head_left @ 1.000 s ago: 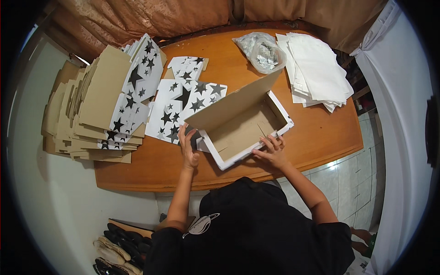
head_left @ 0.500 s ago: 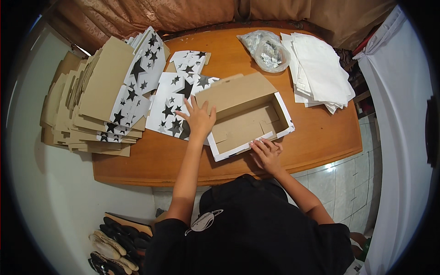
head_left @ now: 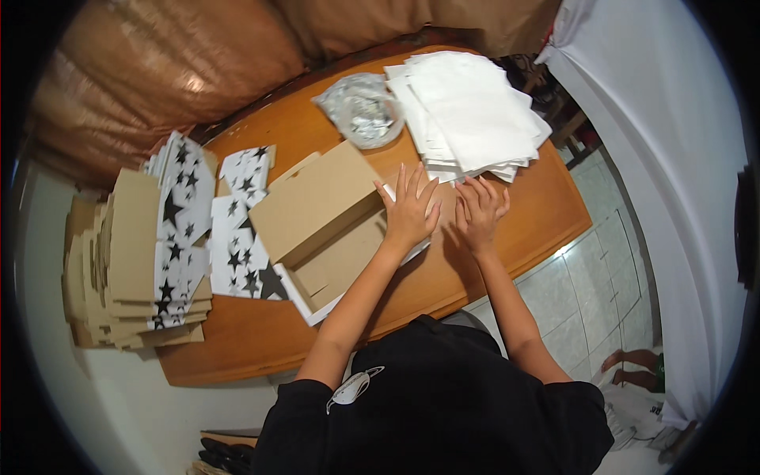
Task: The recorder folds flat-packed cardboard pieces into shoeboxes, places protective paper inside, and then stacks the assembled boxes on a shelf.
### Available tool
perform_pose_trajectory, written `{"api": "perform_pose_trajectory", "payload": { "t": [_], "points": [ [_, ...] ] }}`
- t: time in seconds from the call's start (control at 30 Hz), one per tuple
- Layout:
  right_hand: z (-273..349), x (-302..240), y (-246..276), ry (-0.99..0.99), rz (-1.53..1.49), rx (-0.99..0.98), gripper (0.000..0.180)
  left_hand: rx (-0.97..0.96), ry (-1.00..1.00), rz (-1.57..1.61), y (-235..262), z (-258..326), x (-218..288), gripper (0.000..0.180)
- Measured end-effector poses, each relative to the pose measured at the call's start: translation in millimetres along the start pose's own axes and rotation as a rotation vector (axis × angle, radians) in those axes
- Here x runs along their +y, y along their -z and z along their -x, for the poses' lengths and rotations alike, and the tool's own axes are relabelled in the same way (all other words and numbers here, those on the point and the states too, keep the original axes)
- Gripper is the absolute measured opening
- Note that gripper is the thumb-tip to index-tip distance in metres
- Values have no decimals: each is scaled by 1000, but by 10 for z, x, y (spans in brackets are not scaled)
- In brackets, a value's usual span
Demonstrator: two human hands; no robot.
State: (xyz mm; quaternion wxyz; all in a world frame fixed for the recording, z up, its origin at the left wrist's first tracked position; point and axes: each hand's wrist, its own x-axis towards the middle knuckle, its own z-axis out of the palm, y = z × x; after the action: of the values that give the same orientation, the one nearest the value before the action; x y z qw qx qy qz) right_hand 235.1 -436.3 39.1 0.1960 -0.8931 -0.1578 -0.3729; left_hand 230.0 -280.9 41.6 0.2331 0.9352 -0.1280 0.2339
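**A:** Where are the hands, and what are they doing?

**B:** The left hand (head_left: pixel 409 210) lies flat with fingers spread, palm down on the right end of a half-folded cardboard box (head_left: pixel 332 229). The right hand (head_left: pixel 479 207) rests just beside it, fingers also spread, on the wooden table (head_left: pixel 546 214) at the near edge of a stack of white paper sheets (head_left: pixel 471 111). Neither hand pinches or grips anything.

**B:** The box sits at the middle of the table, between a flat star-printed box blank (head_left: pixel 241 237) on its left and the white sheets on its right.

**A:** How far along is the folding?

**B:** It looks partly done. The tray of the box is formed, with white edges showing along its near side, and the brown lid flap (head_left: pixel 313 202) is lowered over the far half. The near part of the interior is still open to view, so closing looks unfinished. A tall pile of folded star-printed boxes (head_left: pixel 138 261) stands at the table's left end. A crumpled clear plastic bag (head_left: pixel 360 115) lies beyond the box.

**A:** Which way does the box lie?

**B:** Its long axis runs diagonally, from the near left toward the far right, where the left hand presses. The lid hinges along the far long side and opens toward the person.
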Motion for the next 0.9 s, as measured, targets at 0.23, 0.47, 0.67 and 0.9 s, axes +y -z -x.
{"api": "perform_pose_trajectory", "payload": {
  "t": [0.23,0.47,0.67,0.9],
  "points": [
    [-71,1013,-176,-80,108,-23,32,-70,-99,-37,-776,-692,339,43],
    [-137,1371,-350,-59,28,-111,31,-194,-13,-256,-1131,-967,270,18],
    [-300,1441,-371,-13,-52,-114,31,-154,-18,-282,-980,-990,290,13],
    [-566,1568,-225,147,-174,-181,46,103,-105,-23,-376,-908,500,19]
  ]
}}
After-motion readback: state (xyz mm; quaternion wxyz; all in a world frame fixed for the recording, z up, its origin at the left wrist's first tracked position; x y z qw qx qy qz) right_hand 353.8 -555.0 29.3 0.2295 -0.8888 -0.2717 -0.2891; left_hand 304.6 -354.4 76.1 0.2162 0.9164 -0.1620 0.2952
